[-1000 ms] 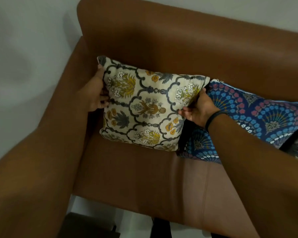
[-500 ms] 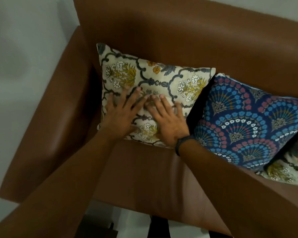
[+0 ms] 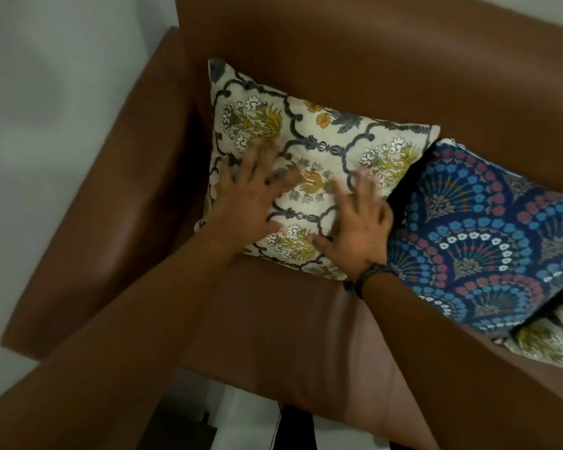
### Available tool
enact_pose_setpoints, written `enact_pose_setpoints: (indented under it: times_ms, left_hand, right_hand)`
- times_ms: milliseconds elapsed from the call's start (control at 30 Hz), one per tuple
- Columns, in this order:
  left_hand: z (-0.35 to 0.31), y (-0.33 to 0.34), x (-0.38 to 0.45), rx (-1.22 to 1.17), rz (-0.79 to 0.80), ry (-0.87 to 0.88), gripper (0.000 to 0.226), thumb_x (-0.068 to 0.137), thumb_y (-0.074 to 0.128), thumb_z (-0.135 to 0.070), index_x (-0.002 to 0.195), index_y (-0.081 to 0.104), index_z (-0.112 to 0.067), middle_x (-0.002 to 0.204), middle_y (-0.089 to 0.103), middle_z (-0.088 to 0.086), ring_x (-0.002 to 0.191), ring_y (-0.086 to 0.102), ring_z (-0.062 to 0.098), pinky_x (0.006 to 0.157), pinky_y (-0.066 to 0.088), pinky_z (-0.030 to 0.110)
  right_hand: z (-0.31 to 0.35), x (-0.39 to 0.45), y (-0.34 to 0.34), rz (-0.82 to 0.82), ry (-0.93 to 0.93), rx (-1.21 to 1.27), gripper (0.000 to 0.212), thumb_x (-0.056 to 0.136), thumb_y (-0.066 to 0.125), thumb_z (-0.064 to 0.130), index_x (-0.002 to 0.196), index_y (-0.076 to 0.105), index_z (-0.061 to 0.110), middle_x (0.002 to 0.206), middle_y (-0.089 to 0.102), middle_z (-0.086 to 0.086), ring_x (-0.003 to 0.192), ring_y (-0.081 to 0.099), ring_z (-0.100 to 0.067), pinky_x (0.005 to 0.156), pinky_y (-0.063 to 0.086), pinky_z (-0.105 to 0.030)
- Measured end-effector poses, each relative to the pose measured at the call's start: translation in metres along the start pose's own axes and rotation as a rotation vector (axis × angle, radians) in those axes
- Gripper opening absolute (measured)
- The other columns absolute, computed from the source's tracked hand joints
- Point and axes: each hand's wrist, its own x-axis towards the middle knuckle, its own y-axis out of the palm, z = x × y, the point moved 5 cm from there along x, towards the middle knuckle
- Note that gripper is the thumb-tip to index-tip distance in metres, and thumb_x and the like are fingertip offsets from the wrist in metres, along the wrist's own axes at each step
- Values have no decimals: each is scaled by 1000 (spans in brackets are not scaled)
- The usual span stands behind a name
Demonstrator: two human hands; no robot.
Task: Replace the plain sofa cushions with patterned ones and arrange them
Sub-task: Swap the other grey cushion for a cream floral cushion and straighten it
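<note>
A cream cushion with yellow flowers and grey lattice (image 3: 332, 138) leans against the back of the brown leather sofa (image 3: 371, 60), in its left corner. My left hand (image 3: 251, 196) lies flat on the cushion's left half, fingers spread and blurred. My right hand (image 3: 361, 228), with a dark wristband, lies flat on its lower right part, fingers apart. Neither hand grips anything. To the right stands a blue cushion with pink and blue fan motifs (image 3: 488, 228), its edge next to the cream one. A second cream floral cushion (image 3: 540, 345) peeks out at the far right.
The sofa's left armrest (image 3: 111, 190) runs along a pale wall (image 3: 46, 92). The brown seat (image 3: 273, 319) stretches in front of the cushions. Below the seat edge, white floor (image 3: 251, 414) and dark shapes show.
A second ago both hands gripped the cream cushion's side edges. They then let go and lay flat together on its middle; now they have spread apart across its face.
</note>
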Motion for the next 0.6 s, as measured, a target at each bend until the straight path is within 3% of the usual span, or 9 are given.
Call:
enact_pose_setpoints:
  times_ms: [67, 100, 167, 267, 333, 400, 433, 533, 600]
  left_hand:
    - [28, 2, -5, -267, 22, -289, 146, 51, 82, -79, 163, -4, -42, 172, -16, 15, 155, 0, 50, 105, 30, 79]
    - [39, 5, -7, -430, 37, -384, 152, 48, 86, -76, 162, -8, -43, 171, -16, 16, 155, 3, 50, 106, 32, 78]
    - [48, 6, -7, -672, 62, -476, 159, 47, 95, -63, 161, -14, -43, 170, -2, 21, 154, 14, 47, 112, 33, 72]
    - [47, -7, -11, -804, 37, -581, 159, 49, 101, -45, 160, -14, -47, 159, 24, 23, 144, 35, 44, 111, 38, 65]
    - [44, -13, -22, -859, -47, -624, 154, 52, 100, -44, 159, -10, -50, 154, 30, 22, 138, 42, 42, 108, 41, 62]
    - [44, -18, -44, -912, -169, -701, 149, 52, 99, -47, 159, -5, -52, 152, 32, 18, 136, 44, 35, 108, 42, 53]
    - [44, -19, -58, -939, -234, -753, 148, 52, 98, -49, 159, -3, -52, 152, 32, 16, 134, 43, 28, 106, 40, 47]
    - [48, -19, -95, -981, -424, -916, 148, 50, 98, -57, 161, 0, -47, 154, 31, 9, 129, 33, 10, 104, 34, 36]
    - [53, -17, -110, -1000, -492, -1016, 151, 46, 98, -61, 160, -1, -48, 157, 31, 9, 132, 33, 9, 106, 33, 32]
  right_hand:
    - [-29, -3, 2, -21, 330, 293, 145, 57, 92, 67, 166, 2, 37, 177, -5, -9, 161, 2, -37, 121, 23, -65]
    - [-35, -2, 5, -11, 372, 462, 149, 56, 97, 59, 167, 0, 35, 177, -2, -8, 161, 6, -34, 124, 24, -59]
    - [-38, 4, 8, 35, 359, 699, 151, 59, 102, 38, 167, -3, 32, 176, 6, -1, 160, 15, -25, 128, 26, -51]
    - [-26, 12, 4, 71, 330, 766, 145, 65, 101, 19, 167, -2, 26, 175, 13, -3, 158, 24, -25, 127, 30, -46]
    - [-16, 14, -3, 74, 270, 721, 139, 69, 98, 16, 167, 0, 24, 173, 18, -4, 152, 32, -21, 120, 35, -25]
    - [-1, 17, -21, 43, 162, 659, 133, 72, 97, 14, 167, 4, 25, 168, 26, -6, 133, 42, -6, 102, 37, -3]
    - [8, 21, -33, 25, 100, 631, 131, 72, 96, 14, 167, 6, 26, 165, 29, -7, 130, 42, -4, 102, 38, -3]
    - [47, 46, -69, 82, -69, 544, 134, 70, 96, 21, 163, 2, 49, 159, 33, -7, 143, 41, -28, 116, 44, -48]
    - [78, 66, -86, 137, -174, 420, 134, 68, 94, 26, 157, -1, 60, 154, 36, -9, 141, 44, -36, 108, 46, -61]
